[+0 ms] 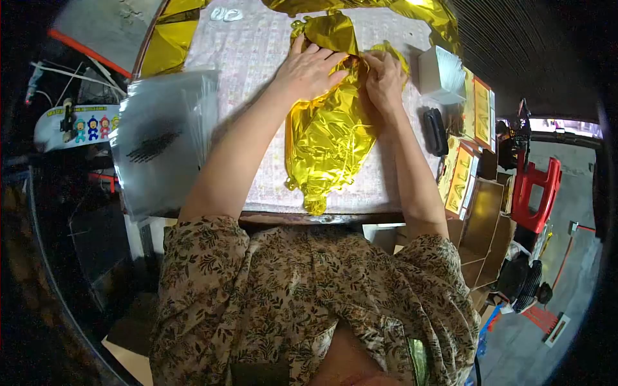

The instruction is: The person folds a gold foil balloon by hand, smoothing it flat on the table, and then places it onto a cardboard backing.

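A crinkled gold foil piece (331,138) lies on the pale patterned cloth (248,174), its narrow end near the table's front edge. My left hand (310,72) rests on the upper part of the foil with its fingers spread. Close by on the right, my right hand (385,80) has its fingers bent at the foil's upper right part; its fingertips are partly hidden, so I cannot make out what they hold. A darker gold flap (333,32) stands up just beyond both hands.
Clear plastic sleeves (167,135) lie at the left. More gold foil (170,48) runs along the far left and far edges. At the right are a white box of cards (442,74), a black case (435,132) and printed boxes (458,177). A red stool (536,193) stands beyond.
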### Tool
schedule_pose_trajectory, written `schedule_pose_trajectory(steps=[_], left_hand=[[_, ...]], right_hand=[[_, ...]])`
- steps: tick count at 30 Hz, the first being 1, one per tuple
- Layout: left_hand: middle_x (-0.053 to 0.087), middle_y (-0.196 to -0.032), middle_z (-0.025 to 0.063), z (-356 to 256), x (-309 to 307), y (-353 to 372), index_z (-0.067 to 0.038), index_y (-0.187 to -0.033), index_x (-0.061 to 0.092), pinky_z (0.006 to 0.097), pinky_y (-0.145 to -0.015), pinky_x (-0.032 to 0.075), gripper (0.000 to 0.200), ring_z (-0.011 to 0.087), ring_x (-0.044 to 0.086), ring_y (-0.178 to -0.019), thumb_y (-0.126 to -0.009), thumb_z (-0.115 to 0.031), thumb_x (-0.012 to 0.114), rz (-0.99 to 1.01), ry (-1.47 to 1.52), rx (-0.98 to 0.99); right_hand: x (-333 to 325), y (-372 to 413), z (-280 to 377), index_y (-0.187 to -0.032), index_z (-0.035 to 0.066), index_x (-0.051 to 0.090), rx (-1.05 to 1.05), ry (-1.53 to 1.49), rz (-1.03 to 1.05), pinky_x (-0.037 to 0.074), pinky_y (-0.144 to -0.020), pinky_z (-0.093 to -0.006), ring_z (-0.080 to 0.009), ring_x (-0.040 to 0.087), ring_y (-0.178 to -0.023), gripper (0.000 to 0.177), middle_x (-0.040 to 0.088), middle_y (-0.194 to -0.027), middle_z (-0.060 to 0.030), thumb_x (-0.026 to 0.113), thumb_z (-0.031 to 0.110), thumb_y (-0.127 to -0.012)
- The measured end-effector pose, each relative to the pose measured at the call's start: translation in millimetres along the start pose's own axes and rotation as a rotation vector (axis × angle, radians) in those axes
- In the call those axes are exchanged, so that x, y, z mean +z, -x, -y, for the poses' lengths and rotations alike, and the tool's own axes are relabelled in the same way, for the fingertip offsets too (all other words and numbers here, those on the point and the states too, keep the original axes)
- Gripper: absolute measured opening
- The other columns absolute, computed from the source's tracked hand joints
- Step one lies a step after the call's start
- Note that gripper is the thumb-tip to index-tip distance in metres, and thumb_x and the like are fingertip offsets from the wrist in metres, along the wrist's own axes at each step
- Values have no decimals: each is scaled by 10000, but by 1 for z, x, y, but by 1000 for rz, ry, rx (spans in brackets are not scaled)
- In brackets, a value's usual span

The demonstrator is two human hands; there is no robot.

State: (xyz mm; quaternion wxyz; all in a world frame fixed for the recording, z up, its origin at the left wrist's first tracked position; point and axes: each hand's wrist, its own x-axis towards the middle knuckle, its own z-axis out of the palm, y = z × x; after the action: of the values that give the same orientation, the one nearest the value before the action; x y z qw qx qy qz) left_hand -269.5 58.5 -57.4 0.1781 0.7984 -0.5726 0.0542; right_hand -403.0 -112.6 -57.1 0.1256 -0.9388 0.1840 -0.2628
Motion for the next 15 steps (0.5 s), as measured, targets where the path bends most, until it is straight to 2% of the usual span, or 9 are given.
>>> schedule_pose_trajectory(steps=[2, 4, 7, 9, 15], left_hand=[[631, -1300, 67, 0, 2, 1, -153, -1454, 515, 569, -1196, 198, 561, 270, 548, -1240, -1038, -516, 416, -13, 1, 2], [627, -1302, 68, 1, 3, 0, -151, -1451, 518, 573, -1191, 206, 562, 271, 547, -1243, -1037, -517, 418, -28, 0, 4], [630, -1318, 41, 0, 1, -1, -177, -1423, 554, 569, -1199, 153, 543, 242, 544, -1258, -1015, -519, 445, -7, 11, -18], [625, -1288, 75, -1, -4, -1, -140, -1415, 545, 587, -1165, 239, 552, 272, 540, -1249, -1035, -520, 418, 37, -12, -6], [622, -1272, 77, -1, -2, -1, -138, -1391, 562, 584, -1136, 264, 546, 269, 546, -1231, -1031, -525, 424, 26, -15, -4]], right_hand=[[1, 2, 4, -1187, 219, 749, -20, 20, -24, 371, -1011, -489, -331, 540, -1158, 433, 643, -1192, -81, 589, 28, -833], [-1, 3, 9, -1234, 216, 723, -15, 43, 1, 386, -1017, -485, -297, 546, -1190, 447, 643, -1227, -23, 570, 14, -865], [-4, 4, 16, -1256, 214, 715, -34, 40, 25, 375, -1022, -483, -296, 538, -1202, 458, 636, -1254, -22, 568, 10, -872], [-4, 5, 16, -1259, 212, 712, -44, 35, 27, 370, -1026, -479, -298, 534, -1203, 458, 633, -1267, -24, 570, 11, -874], [-3, 7, 18, -1279, 210, 701, -81, 68, 34, 353, -1042, -467, -297, 527, -1208, 466, 626, -1293, -25, 566, 17, -877]])
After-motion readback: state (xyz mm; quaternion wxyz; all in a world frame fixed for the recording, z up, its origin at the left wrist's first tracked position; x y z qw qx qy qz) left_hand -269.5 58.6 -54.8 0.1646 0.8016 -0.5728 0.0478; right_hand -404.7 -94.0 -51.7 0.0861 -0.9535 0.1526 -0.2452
